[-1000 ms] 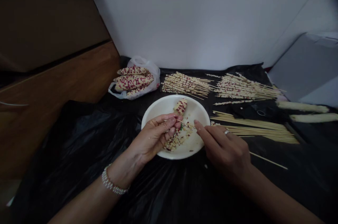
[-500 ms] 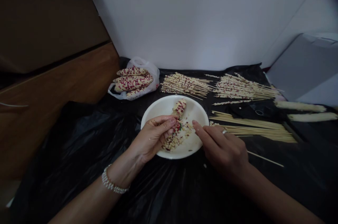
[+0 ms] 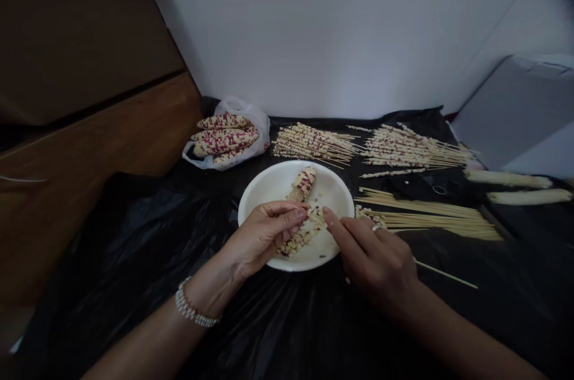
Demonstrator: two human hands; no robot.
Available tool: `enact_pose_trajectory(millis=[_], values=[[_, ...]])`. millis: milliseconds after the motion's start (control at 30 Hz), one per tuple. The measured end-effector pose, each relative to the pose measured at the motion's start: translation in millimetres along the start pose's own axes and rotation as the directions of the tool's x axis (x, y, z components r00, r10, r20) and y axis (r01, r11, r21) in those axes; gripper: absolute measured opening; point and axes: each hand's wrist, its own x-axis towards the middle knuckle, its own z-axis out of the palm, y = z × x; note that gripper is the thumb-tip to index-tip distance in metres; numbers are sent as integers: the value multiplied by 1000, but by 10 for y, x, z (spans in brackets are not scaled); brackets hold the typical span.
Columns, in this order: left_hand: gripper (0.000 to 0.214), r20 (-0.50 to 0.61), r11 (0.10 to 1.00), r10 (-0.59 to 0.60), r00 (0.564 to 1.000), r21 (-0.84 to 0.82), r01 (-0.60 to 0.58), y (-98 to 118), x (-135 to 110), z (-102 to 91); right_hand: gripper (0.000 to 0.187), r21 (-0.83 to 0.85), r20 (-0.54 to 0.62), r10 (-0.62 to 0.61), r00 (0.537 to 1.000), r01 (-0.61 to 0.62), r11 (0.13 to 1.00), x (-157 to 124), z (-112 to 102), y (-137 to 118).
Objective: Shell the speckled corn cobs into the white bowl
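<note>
Over a white bowl (image 3: 253, 195), my left hand (image 3: 273, 227) pinches thumb and forefinger together on what looks like a small corn kernel, mostly hidden by the fingertips. My right hand (image 3: 376, 248) is closed around a thin bamboo skewer (image 3: 446, 274); its bare end sticks out behind the palm, and its front end points toward the left fingertips. In the bowl lie loose corn kernels (image 3: 296, 242), pale and dark red. A partly stripped corn cob (image 3: 305, 181) leans against the bowl's far side.
Behind the bowl, a plastic bag (image 3: 260, 129) holds several speckled cobs. Two piles of kernel-threaded skewers (image 3: 309, 144) (image 3: 399, 147) lie along the wall. Bare skewers (image 3: 439, 218) lie right of the bowl, near two stripped cobs (image 3: 529, 196). Black plastic sheeting (image 3: 134, 236) covers the surface.
My left fingertips have shifted slightly right and down, closer to the right forefinger. My right hand has drifted a little left, with the skewer still in it.
</note>
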Motion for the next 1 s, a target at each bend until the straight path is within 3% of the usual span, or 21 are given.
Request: enact_pose_trajectory(millis=[233, 400, 500, 700, 1000], values=[[16, 60, 988, 34, 998, -154, -25, 33, 2, 31, 41, -38, -5, 28, 1000, -28, 999, -42, 24, 80], [54, 163, 961, 9, 987, -274, 37, 85, 8, -30, 47, -67, -17, 44, 999, -45, 997, -65, 53, 141], [67, 148, 967, -9, 989, -251, 46, 92, 1, -36, 49, -63, -7, 38, 999, -39, 997, -65, 60, 138], [42, 64, 975, 5, 998, -221, 9, 97, -19, 15, 49, -40, 8, 37, 999, -36, 999, -77, 65, 122], [30, -30, 983, 11, 999, -183, -17, 93, -17, 38, 45, -26, 18, 22, 1000, -21, 999, -64, 58, 117]])
